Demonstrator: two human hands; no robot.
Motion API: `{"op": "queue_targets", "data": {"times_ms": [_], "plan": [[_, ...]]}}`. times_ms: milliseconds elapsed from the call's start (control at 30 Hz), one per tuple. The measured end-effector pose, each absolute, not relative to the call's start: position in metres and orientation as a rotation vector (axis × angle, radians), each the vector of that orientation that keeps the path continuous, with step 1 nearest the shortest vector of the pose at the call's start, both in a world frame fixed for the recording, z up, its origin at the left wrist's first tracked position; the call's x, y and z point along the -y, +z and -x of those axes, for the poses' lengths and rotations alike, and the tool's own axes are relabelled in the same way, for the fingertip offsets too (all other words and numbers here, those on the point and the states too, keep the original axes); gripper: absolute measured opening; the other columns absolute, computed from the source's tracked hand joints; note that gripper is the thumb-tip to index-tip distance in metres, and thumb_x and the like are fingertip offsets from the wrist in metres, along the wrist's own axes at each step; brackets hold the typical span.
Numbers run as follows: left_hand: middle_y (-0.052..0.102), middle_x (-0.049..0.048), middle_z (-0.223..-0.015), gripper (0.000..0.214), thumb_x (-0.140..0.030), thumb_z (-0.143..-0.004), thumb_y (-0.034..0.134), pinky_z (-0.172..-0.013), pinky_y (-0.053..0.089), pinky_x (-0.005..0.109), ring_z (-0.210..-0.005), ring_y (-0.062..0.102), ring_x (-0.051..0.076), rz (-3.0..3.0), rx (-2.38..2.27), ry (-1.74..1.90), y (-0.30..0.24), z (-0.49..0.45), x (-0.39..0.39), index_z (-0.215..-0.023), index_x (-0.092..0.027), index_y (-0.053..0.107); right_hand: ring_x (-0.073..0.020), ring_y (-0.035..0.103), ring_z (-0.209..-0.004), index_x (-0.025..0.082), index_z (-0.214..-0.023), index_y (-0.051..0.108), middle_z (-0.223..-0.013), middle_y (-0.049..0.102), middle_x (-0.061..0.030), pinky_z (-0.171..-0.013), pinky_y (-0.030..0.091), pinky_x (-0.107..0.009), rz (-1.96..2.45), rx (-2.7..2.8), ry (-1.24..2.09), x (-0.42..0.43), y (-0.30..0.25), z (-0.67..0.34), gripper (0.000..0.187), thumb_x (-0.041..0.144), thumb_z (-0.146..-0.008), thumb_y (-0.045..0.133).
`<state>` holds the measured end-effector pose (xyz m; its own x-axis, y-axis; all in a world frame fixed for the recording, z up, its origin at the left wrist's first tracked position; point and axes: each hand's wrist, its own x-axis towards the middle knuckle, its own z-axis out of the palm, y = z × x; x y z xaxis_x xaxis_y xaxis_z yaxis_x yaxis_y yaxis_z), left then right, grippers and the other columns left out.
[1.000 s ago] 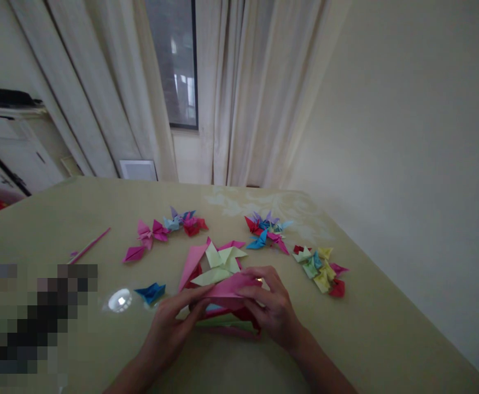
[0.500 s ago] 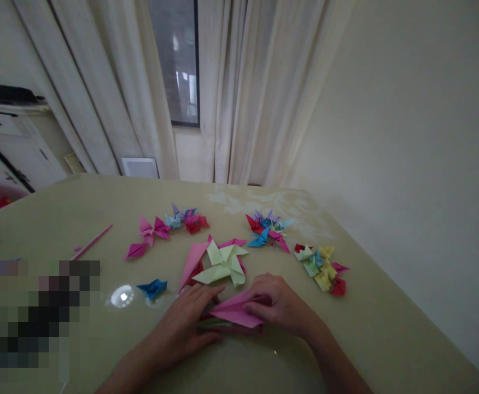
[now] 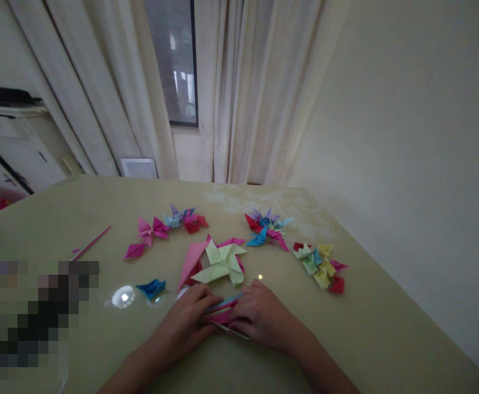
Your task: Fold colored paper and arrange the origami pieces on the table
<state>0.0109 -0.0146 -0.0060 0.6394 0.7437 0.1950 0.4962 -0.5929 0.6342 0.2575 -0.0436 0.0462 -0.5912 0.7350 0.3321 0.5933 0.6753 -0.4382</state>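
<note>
My left hand and my right hand close on the two ends of several folded papers, low over the near part of the table. Pink, light blue and pale edges show between the fingers; the rest is covered by my hands. Just beyond them lies a pale green paper pinwheel, over magenta and red paper. A long pink folded paper leans out at its left. To the left of my left hand sits a small blue folded paper boat.
Small origami pieces form a cluster at the back left. Another mixed cluster lies back right, with a yellow, green and red group nearer the right edge. A thin pink stick rests left. A pixelated patch hides the lower left.
The large pink sheet raised in my right hand has come down among the other papers. My right hand has shifted slightly left and turned inward, and my left fingers have closed on the papers.
</note>
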Motion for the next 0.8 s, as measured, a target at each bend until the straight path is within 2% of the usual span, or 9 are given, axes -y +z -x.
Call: {"op": "queue_targets", "data": {"times_ms": [167, 267, 333, 400, 467, 567, 667, 800], "plan": [[0.070, 0.0037, -0.112, 0.035, -0.016, -0.085, 0.077, -0.089, 0.056, 0.033, -0.103, 0.068, 0.023, -2.278, -0.976, 0.633, -0.003, -0.013, 0.016, -0.116, -0.029, 0.072, -0.0201, 0.065, -0.076, 0.029, -0.095, 0.081, -0.076, 0.076, 0.0004, -0.074, 0.041, -0.032, 1.106, 2.499, 0.291, 0.044, 0.048, -0.257, 0.003, 0.030, -0.096, 0.078], [0.072, 0.0044, -0.113, 0.030, -0.024, -0.088, 0.078, -0.090, 0.056, 0.032, -0.105, 0.069, 0.023, -2.284, -0.940, 0.650, 0.006, -0.008, 0.013, -0.117, -0.029, 0.073, -0.0206, 0.064, -0.080, 0.027, -0.094, 0.081, -0.082, 0.075, -0.0012, -0.076, 0.043, -0.033, 1.063, 2.456, 0.295, 0.042, 0.047, -0.258, 0.006, 0.032, -0.095, 0.078], [0.073, 0.0056, -0.109, 0.018, -0.034, -0.097, 0.070, -0.087, 0.056, 0.032, -0.101, 0.069, 0.023, -2.285, -1.000, 0.737, 0.012, -0.001, 0.008, -0.113, -0.027, 0.074, -0.0209, 0.065, -0.086, 0.026, -0.099, 0.081, -0.090, 0.075, -0.0028, -0.080, 0.046, -0.034, 1.083, 2.342, 0.343, 0.040, 0.049, -0.262, 0.009, 0.033, -0.098, 0.075], [0.073, 0.0069, -0.100, 0.025, -0.041, -0.104, 0.055, -0.084, 0.054, 0.035, -0.093, 0.068, 0.024, -2.297, -1.227, 0.882, 0.016, 0.008, 0.000, -0.103, -0.024, 0.073, -0.0217, 0.065, -0.091, 0.025, -0.103, 0.081, -0.096, 0.074, -0.0048, -0.082, 0.048, -0.035, 1.118, 2.207, 0.373, 0.038, 0.052, -0.267, 0.011, 0.030, -0.100, 0.072], [0.073, 0.0093, -0.099, 0.032, -0.042, -0.106, 0.048, -0.084, 0.050, 0.040, -0.093, 0.066, 0.027, -2.352, -1.558, 0.940, 0.015, 0.017, -0.008, -0.103, -0.021, 0.073, -0.0222, 0.065, -0.094, 0.023, -0.102, 0.080, -0.098, 0.072, -0.0061, -0.084, 0.050, -0.035, 1.138, 2.095, 0.392, 0.036, 0.054, -0.271, 0.011, 0.028, -0.100, 0.071], [0.074, 0.0125, -0.112, 0.032, -0.042, -0.103, 0.051, -0.086, 0.044, 0.046, -0.103, 0.064, 0.034, -2.468, -1.894, 0.708, 0.011, 0.024, -0.014, -0.112, -0.021, 0.073, -0.0215, 0.065, -0.093, 0.023, -0.099, 0.080, -0.097, 0.071, -0.0055, -0.085, 0.052, -0.034, 1.134, 2.017, 0.436, 0.036, 0.053, -0.273, 0.009, 0.027, -0.099, 0.072], [0.075, 0.0100, -0.109, 0.029, -0.040, -0.103, 0.050, -0.087, 0.041, 0.045, -0.105, 0.064, 0.033, -2.475, -1.957, 0.524, 0.010, 0.024, -0.015, -0.103, -0.023, 0.073, -0.0215, 0.065, -0.094, 0.023, -0.098, 0.081, -0.097, 0.070, -0.0058, -0.084, 0.053, -0.034, 1.118, 2.004, 0.462, 0.036, 0.050, -0.270, 0.009, 0.027, -0.098, 0.072], [0.078, 0.0083, -0.103, 0.024, -0.032, -0.104, 0.049, -0.090, 0.040, 0.046, -0.101, 0.068, 0.031, -2.446, -1.970, 0.576, 0.012, 0.027, -0.017, -0.099, -0.023, 0.071, -0.0221, 0.064, -0.095, 0.022, -0.097, 0.081, -0.096, 0.069, -0.0068, -0.085, 0.052, -0.034, 1.084, 1.959, 0.498, 0.036, 0.049, -0.268, 0.011, 0.028, -0.099, 0.071]]}}
